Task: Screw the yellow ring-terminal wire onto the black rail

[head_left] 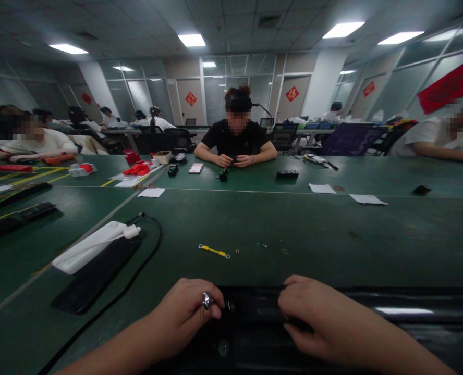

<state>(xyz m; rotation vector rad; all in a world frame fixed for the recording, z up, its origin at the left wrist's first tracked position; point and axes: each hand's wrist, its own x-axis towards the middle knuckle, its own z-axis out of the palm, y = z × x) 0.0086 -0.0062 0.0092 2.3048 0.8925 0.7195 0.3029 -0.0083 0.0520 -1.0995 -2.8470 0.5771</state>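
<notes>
Green table (pixel 391 229) spreads beyond a black case (pixel 255 346). At the case's left part, the left hand (pixel 186 315) curls thumb toward fingers; whether it pinches anything, I cannot tell. Over the case farther right, the right hand (pixel 312 315) has bent fingers, its grip likewise unclear. Beyond the case lies a yellow strap (pixel 214 251).

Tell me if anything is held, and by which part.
I cannot tell: the left hand is near the left end of a long, glossy black object; the right hand curls over its far edge.
</notes>
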